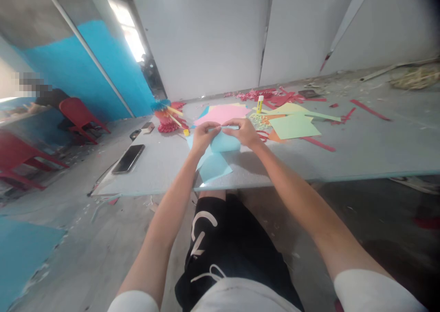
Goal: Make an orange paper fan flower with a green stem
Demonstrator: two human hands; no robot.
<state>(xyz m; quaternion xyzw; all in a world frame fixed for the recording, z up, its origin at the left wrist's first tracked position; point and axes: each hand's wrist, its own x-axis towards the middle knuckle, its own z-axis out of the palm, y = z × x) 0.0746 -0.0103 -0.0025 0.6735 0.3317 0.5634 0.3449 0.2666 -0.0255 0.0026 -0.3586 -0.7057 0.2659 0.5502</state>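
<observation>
A light blue sheet of paper lies partly folded near the front edge of the grey table. My left hand pinches its upper fold from the left. My right hand pinches the same fold from the right, fingers curled. The two hands almost meet over the paper's top edge. A lower flap of the sheet lies flat toward me.
Pink, yellow and green paper sheets lie behind the hands, with a glue stick, red paper strips and a red paper craft. A black phone lies at left. Red chairs stand on the floor.
</observation>
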